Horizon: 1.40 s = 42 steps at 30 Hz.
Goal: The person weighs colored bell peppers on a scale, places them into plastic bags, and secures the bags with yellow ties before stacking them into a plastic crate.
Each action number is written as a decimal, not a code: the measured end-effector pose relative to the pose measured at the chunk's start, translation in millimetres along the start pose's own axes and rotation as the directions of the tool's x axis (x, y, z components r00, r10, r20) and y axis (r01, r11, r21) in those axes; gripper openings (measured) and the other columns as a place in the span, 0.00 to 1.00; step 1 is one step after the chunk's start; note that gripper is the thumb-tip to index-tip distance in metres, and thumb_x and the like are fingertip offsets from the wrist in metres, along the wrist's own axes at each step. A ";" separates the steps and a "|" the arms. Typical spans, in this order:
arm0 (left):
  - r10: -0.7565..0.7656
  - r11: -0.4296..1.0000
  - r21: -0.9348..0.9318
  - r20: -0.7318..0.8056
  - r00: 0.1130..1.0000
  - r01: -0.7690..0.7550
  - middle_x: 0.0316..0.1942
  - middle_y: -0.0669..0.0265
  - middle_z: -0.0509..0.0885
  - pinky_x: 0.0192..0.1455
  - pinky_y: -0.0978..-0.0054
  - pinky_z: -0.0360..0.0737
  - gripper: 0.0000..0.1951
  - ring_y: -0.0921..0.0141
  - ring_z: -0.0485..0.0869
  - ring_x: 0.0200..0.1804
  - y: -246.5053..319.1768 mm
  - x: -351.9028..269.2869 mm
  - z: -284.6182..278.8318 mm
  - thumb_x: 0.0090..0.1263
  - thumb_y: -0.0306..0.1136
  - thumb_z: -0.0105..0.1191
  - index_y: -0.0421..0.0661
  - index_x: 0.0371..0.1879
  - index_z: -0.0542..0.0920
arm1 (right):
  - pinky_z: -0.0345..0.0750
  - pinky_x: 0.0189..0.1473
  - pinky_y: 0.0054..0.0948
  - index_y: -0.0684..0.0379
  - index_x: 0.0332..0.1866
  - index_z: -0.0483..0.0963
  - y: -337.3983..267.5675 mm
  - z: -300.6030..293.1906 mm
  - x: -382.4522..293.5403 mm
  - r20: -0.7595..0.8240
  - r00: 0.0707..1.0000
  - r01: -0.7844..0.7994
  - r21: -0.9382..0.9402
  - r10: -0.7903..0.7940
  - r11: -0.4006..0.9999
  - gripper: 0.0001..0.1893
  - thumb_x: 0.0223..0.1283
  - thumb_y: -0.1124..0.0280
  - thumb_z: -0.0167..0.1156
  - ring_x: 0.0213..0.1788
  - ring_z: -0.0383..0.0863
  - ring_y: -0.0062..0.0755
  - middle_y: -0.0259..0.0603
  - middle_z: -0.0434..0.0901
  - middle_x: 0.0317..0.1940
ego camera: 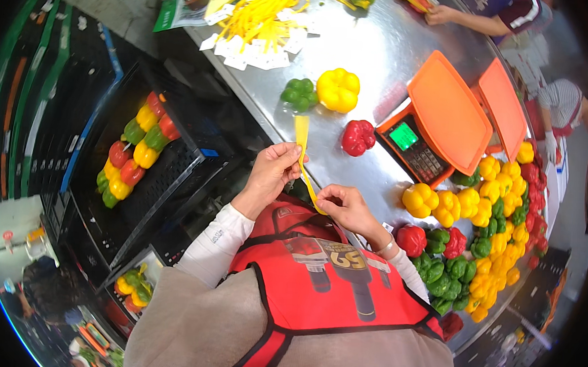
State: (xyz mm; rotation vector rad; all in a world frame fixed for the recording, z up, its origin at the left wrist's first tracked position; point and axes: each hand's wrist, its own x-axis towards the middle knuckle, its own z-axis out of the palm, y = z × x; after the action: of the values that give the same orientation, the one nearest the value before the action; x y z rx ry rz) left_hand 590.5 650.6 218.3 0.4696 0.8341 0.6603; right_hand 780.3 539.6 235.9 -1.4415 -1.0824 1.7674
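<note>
A narrow yellow strip, apparently a mesh sleeve (302, 128), stretches between my two hands at the table edge. My left hand (276, 170) pinches it near the middle, below its flared upper end. Farther down, the fingers of my right hand (345, 207) grip its tail. Just beyond the flared end lie a green bell pepper (299, 94) and a larger yellow bell pepper (338, 90), side by side. A red bell pepper (358, 138) rests to their right, close to the scale.
An orange scale (429, 121) stands on the steel table (383, 42). Many peppers (498, 231) are heaped at right. Tagged yellow sleeves (268, 20) lie at the far left. A black crate (173, 176) holds packed peppers (134, 158). Across the table, a person's hand (440, 15) holds a pack.
</note>
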 end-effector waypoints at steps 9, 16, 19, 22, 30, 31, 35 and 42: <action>0.325 0.928 0.194 -0.004 0.946 -0.318 0.29 0.70 0.85 0.31 0.86 0.73 0.05 0.82 0.79 0.28 1.9 -55.3 16.7 0.70 0.30 0.62 0.41 0.37 0.83 | 0.74 0.41 0.17 0.66 0.55 0.78 -62.6 10.6 29.9 -0.134 0.917 0.369 -0.079 -0.376 0.926 0.13 0.70 0.72 0.59 0.37 0.76 0.14 0.30 0.82 0.38; 0.407 0.900 0.191 -0.042 0.913 -0.392 0.29 0.71 0.82 0.33 0.84 0.75 0.08 0.82 0.77 0.28 -0.6 -73.1 14.0 0.67 0.25 0.65 0.44 0.34 0.76 | 0.69 0.32 0.16 0.64 0.35 0.80 -77.5 22.5 42.4 -0.041 0.917 0.398 0.062 -0.396 0.915 0.05 0.65 0.74 0.64 0.31 0.72 0.09 0.25 0.79 0.27; 0.633 0.747 0.286 -0.026 0.774 -0.601 0.34 0.73 0.78 0.35 0.84 0.75 0.13 0.85 0.75 0.29 7.3 -79.6 31.1 0.65 0.24 0.66 0.40 0.45 0.77 | 0.68 0.32 0.14 0.62 0.32 0.77 -74.3 20.7 38.7 -0.031 0.940 0.339 0.022 -0.338 0.940 0.06 0.63 0.75 0.65 0.30 0.73 0.10 0.26 0.79 0.27; 0.540 0.730 0.389 0.174 0.823 -0.561 0.30 0.76 0.80 0.33 0.86 0.72 0.14 0.87 0.73 0.29 17.4 -77.6 23.4 0.65 0.25 0.66 0.40 0.48 0.80 | 0.68 0.32 0.14 0.61 0.30 0.75 -70.7 18.1 37.9 0.088 0.960 0.258 0.083 -0.265 0.962 0.08 0.63 0.74 0.66 0.29 0.73 0.10 0.26 0.78 0.26; 0.418 0.842 0.246 0.267 0.868 -0.481 0.25 0.77 0.81 0.30 0.86 0.69 0.10 0.86 0.75 0.27 19.0 -68.1 13.0 0.62 0.26 0.69 0.41 0.36 0.80 | 0.65 0.32 0.14 0.55 0.32 0.74 -69.5 5.1 30.8 0.166 0.973 0.101 0.324 -0.161 0.941 0.07 0.69 0.70 0.59 0.28 0.69 0.11 0.25 0.76 0.26; 0.397 0.829 0.301 0.276 0.875 -0.471 0.26 0.76 0.81 0.31 0.86 0.70 0.09 0.86 0.75 0.28 19.6 -66.4 12.3 0.63 0.26 0.68 0.41 0.35 0.80 | 0.65 0.32 0.14 0.55 0.32 0.74 -74.1 5.7 28.3 0.118 0.978 0.122 0.358 -0.175 0.926 0.08 0.69 0.69 0.60 0.29 0.69 0.10 0.25 0.76 0.28; 0.361 0.764 0.475 0.244 0.900 -0.436 0.25 0.75 0.81 0.30 0.82 0.72 0.06 0.84 0.75 0.28 20.4 -67.7 18.8 0.69 0.29 0.63 0.40 0.34 0.82 | 0.67 0.30 0.15 0.57 0.31 0.72 -84.5 6.9 29.4 0.021 0.952 0.293 0.241 -0.307 0.925 0.09 0.70 0.70 0.60 0.28 0.71 0.12 0.31 0.79 0.35; 0.660 0.418 0.693 0.213 0.720 -0.588 0.24 0.67 0.83 0.31 0.79 0.75 0.10 0.79 0.79 0.28 21.0 -61.5 27.0 0.73 0.31 0.57 0.36 0.34 0.84 | 0.71 0.20 0.21 0.59 0.32 0.69 -88.5 15.4 18.9 -0.089 0.953 0.301 0.338 -0.288 0.892 0.09 0.71 0.73 0.56 0.19 0.74 0.20 0.38 0.78 0.35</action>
State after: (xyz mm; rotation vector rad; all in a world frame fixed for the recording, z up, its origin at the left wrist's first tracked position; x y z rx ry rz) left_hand 574.3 619.3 279.1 1.5734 0.9983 1.0443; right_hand 757.6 595.0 305.5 -1.0293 -0.8624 1.6082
